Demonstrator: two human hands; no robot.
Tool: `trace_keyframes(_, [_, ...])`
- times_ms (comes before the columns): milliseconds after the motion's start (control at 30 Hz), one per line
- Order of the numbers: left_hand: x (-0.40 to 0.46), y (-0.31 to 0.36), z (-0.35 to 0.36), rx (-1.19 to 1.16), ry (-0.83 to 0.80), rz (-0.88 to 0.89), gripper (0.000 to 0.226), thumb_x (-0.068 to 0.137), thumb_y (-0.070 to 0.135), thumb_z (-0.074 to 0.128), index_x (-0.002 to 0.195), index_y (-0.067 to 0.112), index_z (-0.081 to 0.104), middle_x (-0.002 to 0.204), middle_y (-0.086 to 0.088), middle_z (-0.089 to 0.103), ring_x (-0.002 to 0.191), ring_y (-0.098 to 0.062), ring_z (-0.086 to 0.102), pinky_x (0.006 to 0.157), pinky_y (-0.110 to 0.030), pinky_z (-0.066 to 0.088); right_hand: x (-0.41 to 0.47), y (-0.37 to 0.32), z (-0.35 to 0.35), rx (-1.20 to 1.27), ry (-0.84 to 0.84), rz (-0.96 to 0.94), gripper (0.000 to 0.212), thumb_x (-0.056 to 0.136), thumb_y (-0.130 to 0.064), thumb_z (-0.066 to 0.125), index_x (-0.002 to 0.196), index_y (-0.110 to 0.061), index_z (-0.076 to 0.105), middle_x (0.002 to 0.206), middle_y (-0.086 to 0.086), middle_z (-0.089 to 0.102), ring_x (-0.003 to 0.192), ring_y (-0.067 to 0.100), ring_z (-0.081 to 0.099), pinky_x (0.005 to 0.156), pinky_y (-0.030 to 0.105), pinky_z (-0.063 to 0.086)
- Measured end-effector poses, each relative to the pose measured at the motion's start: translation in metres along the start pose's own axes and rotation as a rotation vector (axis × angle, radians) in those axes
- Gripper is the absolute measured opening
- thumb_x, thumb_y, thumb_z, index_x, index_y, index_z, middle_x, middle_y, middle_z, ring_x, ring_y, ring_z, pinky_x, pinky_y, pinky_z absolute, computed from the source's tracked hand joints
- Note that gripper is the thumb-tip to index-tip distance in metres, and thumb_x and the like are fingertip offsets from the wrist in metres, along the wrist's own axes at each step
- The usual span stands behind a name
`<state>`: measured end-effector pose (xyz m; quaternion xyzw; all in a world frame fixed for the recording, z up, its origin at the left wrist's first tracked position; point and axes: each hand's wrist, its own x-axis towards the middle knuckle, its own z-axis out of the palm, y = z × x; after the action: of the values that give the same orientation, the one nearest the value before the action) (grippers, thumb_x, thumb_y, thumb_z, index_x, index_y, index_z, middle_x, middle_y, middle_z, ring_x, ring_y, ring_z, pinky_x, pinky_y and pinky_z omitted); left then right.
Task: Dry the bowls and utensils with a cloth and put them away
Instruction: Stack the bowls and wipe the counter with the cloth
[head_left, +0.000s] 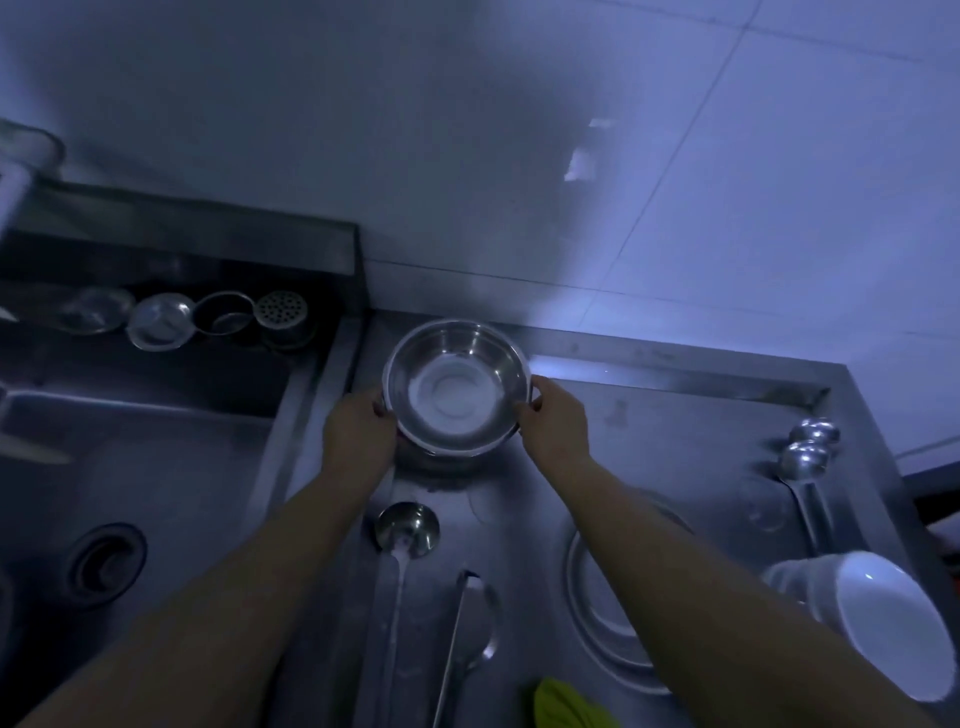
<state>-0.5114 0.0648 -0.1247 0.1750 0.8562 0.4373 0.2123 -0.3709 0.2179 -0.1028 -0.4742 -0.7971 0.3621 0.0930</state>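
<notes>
A round steel bowl (457, 384) is held between both hands near the back of the steel counter (675, 415). My left hand (358, 431) grips its left rim and my right hand (556, 423) grips its right rim. The bowl's bottom reflects white. A steel ladle (408, 530) and a pair of tongs (467, 634) lie on the counter below the bowl. A yellow-green cloth (563, 704) shows at the bottom edge. White ceramic bowls (883, 618) lie tipped at the right. A steel bowl (608, 623) sits partly hidden under my right forearm.
A steel sink (156, 467) with a drain (101, 564) lies to the left. Strainers and small steel lids (161, 319) line its back ledge. Two long-handled steel ladles (810, 452) rest at the counter's right side. A tiled wall (519, 156) rises behind.
</notes>
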Motion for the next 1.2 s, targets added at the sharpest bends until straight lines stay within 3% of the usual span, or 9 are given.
trace_keyframes(133, [0.008, -0.009, 0.006, 0.009, -0.025, 0.006, 0.016, 0.081, -0.002, 0.05, 0.067, -0.012, 0.05, 0.063, -0.022, 0.057, 0.056, -0.019, 0.049, 0.046, -0.019, 0.034, 0.011, 0.009, 0.019, -0.047, -0.006, 0.02, 0.017, 0.091, -0.012, 0.051, 0.103, -0.016, 0.063, 0.08, 0.008, 0.062, 0.077, 0.022, 0.056, 0.066, 0.025, 0.035])
trace_keyframes(300, [0.01, -0.012, 0.009, 0.105, -0.005, 0.049, 0.014, 0.079, -0.008, 0.043, 0.067, -0.009, 0.05, 0.061, -0.014, 0.053, 0.06, -0.019, 0.047, 0.047, -0.024, 0.032, 0.018, 0.021, 0.03, -0.105, -0.056, 0.025, 0.026, 0.092, -0.013, 0.05, 0.116, -0.016, 0.06, 0.09, 0.016, 0.064, 0.088, 0.03, 0.06, 0.07, 0.026, 0.037])
trace_keyframes(433, [0.008, -0.009, 0.008, 0.099, -0.003, 0.049, 0.014, 0.079, -0.007, 0.043, 0.066, -0.007, 0.048, 0.059, -0.005, 0.046, 0.067, -0.025, 0.05, 0.055, -0.031, 0.04, 0.015, 0.025, 0.029, -0.111, -0.091, 0.018, 0.027, 0.094, -0.013, 0.05, 0.12, -0.014, 0.057, 0.074, 0.005, 0.054, 0.078, 0.022, 0.054, 0.072, 0.026, 0.037])
trace_keyframes(567, [-0.008, 0.002, 0.003, 0.152, 0.048, 0.075, 0.011, 0.08, -0.004, 0.048, 0.072, -0.005, 0.054, 0.061, -0.002, 0.045, 0.063, -0.018, 0.046, 0.048, -0.018, 0.032, -0.006, 0.023, 0.011, -0.04, -0.063, 0.031, 0.047, 0.096, -0.013, 0.051, 0.142, -0.012, 0.043, 0.068, -0.004, 0.05, 0.083, 0.016, 0.053, 0.085, 0.023, 0.04])
trace_keyframes(667, [-0.034, 0.012, 0.004, 0.15, 0.008, 0.105, 0.013, 0.082, 0.003, 0.055, 0.092, 0.007, 0.063, 0.08, -0.004, 0.058, 0.072, -0.015, 0.054, 0.058, -0.024, 0.042, -0.032, 0.021, -0.012, -0.006, -0.026, -0.017, 0.041, 0.096, -0.012, 0.052, 0.137, -0.014, 0.051, 0.071, -0.007, 0.052, 0.076, 0.011, 0.052, 0.089, 0.024, 0.044])
trace_keyframes(800, [-0.091, 0.039, 0.023, 0.093, -0.136, 0.187, 0.03, 0.083, 0.011, 0.062, 0.113, 0.015, 0.063, 0.093, 0.0, 0.056, 0.083, -0.016, 0.06, 0.079, -0.039, 0.054, -0.082, 0.033, -0.054, -0.003, 0.01, -0.106, 0.032, 0.094, -0.01, 0.053, 0.124, -0.016, 0.063, 0.098, 0.0, 0.063, 0.083, 0.009, 0.053, 0.084, 0.016, 0.039])
trace_keyframes(933, [-0.163, 0.065, 0.057, 0.202, -0.271, 0.316, 0.029, 0.087, 0.018, 0.061, 0.116, 0.019, 0.061, 0.095, 0.005, 0.053, 0.078, -0.01, 0.054, 0.078, -0.024, 0.044, -0.138, 0.064, -0.105, 0.005, 0.087, -0.197, 0.025, 0.091, -0.003, 0.058, 0.11, -0.012, 0.071, 0.097, 0.001, 0.065, 0.083, 0.01, 0.058, 0.077, 0.012, 0.039])
trace_keyframes(1067, [-0.232, 0.073, 0.099, 0.252, -0.442, 0.363, 0.029, 0.09, 0.023, 0.058, 0.119, 0.02, 0.06, 0.097, 0.003, 0.051, 0.09, -0.013, 0.057, 0.075, -0.017, 0.034, -0.192, 0.115, -0.153, -0.035, 0.22, -0.241, 0.022, 0.083, 0.004, 0.064, 0.095, -0.011, 0.074, 0.085, -0.006, 0.064, 0.076, 0.003, 0.053, 0.071, 0.005, 0.038])
trace_keyframes(1200, [-0.283, 0.068, 0.139, 0.261, -0.553, 0.327, 0.035, 0.089, 0.027, 0.059, 0.123, 0.021, 0.059, 0.107, -0.001, 0.06, 0.098, -0.014, 0.06, 0.078, -0.018, 0.036, -0.243, 0.171, -0.183, -0.074, 0.25, -0.132, 0.019, 0.088, 0.001, 0.061, 0.095, -0.011, 0.073, 0.088, 0.001, 0.065, 0.075, 0.015, 0.059, 0.07, 0.024, 0.047])
